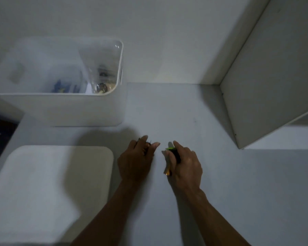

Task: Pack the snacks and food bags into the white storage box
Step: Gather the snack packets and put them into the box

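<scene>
White lid (52,189) lies flat at the desk's (220,192) near-left corner. Behind it the white storage box (64,110) stands open against the back edge – blurred blue packets (64,87) and a shiny round item inside. Mid-desk, left hand (135,162) curls round a small dark snack (147,147), mostly hidden. Just beside it, right hand (185,164) grips a dark packet with green end (172,153) – hands apart, not touching.
</scene>
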### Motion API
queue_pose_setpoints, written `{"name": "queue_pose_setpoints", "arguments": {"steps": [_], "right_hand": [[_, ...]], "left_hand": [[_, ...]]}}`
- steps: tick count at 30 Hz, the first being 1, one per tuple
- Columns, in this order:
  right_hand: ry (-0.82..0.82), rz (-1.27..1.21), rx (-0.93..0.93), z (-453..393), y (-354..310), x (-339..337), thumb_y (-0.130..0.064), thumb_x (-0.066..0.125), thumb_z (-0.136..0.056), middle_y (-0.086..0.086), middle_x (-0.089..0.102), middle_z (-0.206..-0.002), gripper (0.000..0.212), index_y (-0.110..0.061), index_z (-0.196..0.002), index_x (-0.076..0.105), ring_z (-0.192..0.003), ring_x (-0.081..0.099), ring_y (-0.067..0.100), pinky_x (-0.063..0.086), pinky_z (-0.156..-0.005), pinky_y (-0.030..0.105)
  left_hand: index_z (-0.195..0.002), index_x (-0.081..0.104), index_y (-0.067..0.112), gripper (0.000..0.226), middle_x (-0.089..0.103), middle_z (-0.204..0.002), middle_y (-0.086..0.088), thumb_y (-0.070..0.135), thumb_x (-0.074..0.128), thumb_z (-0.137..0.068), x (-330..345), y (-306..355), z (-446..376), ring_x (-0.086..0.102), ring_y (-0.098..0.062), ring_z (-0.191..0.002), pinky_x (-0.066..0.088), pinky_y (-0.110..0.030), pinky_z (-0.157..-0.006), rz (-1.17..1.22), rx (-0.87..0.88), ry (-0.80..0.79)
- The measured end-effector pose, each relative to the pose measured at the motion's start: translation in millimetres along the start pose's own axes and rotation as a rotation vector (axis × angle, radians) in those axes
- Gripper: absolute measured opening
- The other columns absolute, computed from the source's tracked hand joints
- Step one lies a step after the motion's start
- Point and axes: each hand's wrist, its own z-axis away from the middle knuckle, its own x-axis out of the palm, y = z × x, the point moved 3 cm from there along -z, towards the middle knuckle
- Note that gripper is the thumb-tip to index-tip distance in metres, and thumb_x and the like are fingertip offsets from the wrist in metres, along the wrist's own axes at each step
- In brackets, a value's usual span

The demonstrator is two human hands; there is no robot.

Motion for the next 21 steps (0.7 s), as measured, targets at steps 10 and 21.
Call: {"name": "queue_pose_setpoints", "arguments": {"steps": [10,21], "right_hand": [[0.069,-0.252,0.07,-45.4,-133.6,-84.1,-0.04,0.067,-0.09,0.003,0.068,-0.123,0.044,-0.022,-0.13,0.063,-0.114,0.061,0.025,0.047,-0.092,0.038],[-0.003,-0.233,-0.095,-113.9,-315.6,-74.0,-0.045,0.06,-0.094,0.0,0.069,-0.117,0.04,-0.027,-0.13,0.06,-0.106,0.062,0.02,0.044,-0.077,0.029]], "left_hand": [[-0.109,0.071,0.023,0.045,0.071,-0.093,0.002,0.06,0.059,-0.086,-163.2,22.9,-63.3,0.068,-0.017,-0.08,0.055,-0.031,-0.066,0.284,-0.163,0.19],[-0.114,0.068,0.025,0.048,0.071,-0.106,-0.001,0.062,0.053,-0.089,-265.0,-31.2,-186.6,0.065,-0.022,-0.096,0.053,-0.039,-0.081,0.263,-0.269,0.227]]}}
